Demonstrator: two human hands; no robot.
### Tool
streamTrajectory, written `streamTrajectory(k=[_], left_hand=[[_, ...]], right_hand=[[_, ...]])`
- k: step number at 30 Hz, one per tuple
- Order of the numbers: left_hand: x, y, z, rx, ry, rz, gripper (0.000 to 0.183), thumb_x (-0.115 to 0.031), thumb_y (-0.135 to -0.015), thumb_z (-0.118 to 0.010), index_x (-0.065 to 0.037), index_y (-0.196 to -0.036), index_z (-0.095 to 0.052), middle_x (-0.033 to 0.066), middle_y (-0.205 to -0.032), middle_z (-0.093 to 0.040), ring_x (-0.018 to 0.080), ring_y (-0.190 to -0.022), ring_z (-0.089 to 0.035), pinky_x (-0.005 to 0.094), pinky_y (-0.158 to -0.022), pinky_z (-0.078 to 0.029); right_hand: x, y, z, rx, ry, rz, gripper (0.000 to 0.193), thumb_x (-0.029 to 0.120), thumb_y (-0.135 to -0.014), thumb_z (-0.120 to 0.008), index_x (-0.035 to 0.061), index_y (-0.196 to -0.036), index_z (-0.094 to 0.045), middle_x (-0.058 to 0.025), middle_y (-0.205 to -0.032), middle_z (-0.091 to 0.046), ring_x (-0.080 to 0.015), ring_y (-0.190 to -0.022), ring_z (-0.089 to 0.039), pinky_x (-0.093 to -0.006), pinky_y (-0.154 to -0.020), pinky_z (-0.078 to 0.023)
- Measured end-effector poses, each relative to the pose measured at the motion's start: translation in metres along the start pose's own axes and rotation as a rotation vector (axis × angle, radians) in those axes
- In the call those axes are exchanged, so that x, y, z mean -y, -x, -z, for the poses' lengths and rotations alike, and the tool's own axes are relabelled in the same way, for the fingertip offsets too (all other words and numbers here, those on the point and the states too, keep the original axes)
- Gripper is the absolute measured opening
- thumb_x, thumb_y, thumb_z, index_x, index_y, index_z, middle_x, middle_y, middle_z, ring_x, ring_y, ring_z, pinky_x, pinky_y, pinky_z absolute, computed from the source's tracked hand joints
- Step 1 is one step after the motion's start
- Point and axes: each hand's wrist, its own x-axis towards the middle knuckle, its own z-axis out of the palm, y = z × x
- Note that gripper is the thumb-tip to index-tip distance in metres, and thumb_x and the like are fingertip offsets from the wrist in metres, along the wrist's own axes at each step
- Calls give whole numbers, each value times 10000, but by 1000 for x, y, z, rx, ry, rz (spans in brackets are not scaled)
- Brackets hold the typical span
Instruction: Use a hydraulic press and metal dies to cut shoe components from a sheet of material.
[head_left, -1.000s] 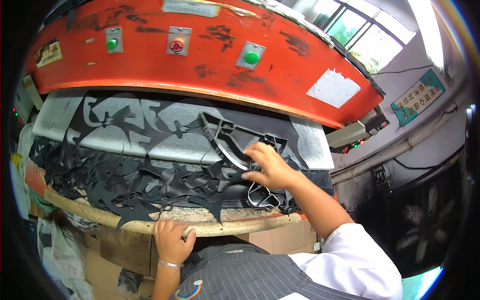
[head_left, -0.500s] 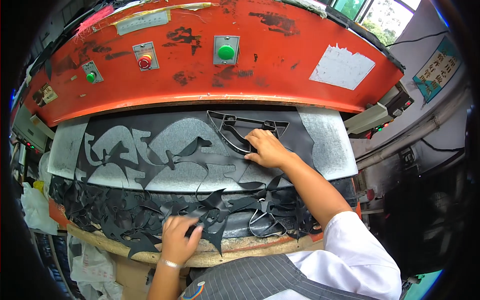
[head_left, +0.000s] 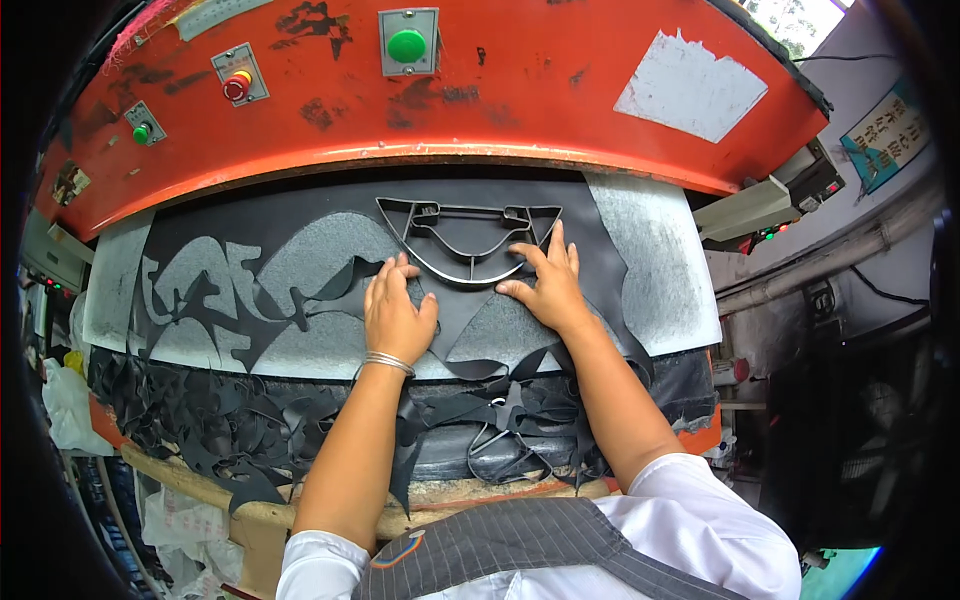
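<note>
A curved metal cutting die (head_left: 452, 277) lies on a black, leather-like sheet (head_left: 335, 196) with several shapes cut out of it. My right hand (head_left: 552, 292) grips the die's right side, thumb outside the curved rim and a finger reaching over it. To the left of the die, my left hand (head_left: 398, 318) rests on the sheet with its fingers apart, holding nothing. Through the cut-outs shows the pale cutting board (head_left: 660, 275) underneath. A second metal die (head_left: 478, 462) sits among black scraps near the front edge.
The orange-red press beam (head_left: 540, 125) spans the back, with a green button (head_left: 407, 46) and a red knob (head_left: 237, 86). Black scraps (head_left: 215, 420) are heaped along the front ledge. White plastic bags (head_left: 185, 525) hang at the lower left.
My left hand has moved up from the scraps onto the sheet. The cutting die has been turned and shifted left, its curve now towards me, with my right hand still on it.
</note>
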Motion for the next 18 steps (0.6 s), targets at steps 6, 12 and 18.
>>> streamTrajectory(k=[6,12,18], left_hand=[[-5,1,6,41,5,40,381,-174,-771,-635,-56,-1110,-508,178,-1364,-519,330,-1349,-374,450,-1128,-222],[-11,1,4,31,76,32,383,-171,-753,-647,-62,-1095,-512,179,-1350,-530,320,-1352,-373,443,-1131,-220],[-19,-2,1,39,54,11,402,-183,-746,-654,-58,-1103,-516,198,-1358,-515,331,-1340,-383,448,-1135,-211]], right_hand=[[2,11,-13,-194,-12,51,478,418,-642,-814,116,-974,-649,-449,-1364,-294,-517,-1286,-364,-561,-1071,-304],[-2,13,-6,-269,59,112,510,472,-587,-804,115,-924,-668,-435,-1278,-420,-503,-1239,-427,-539,-1039,-359],[-6,15,2,-216,116,60,523,515,-633,-772,131,-974,-672,-418,-1348,-366,-552,-1222,-420,-540,-1025,-373]])
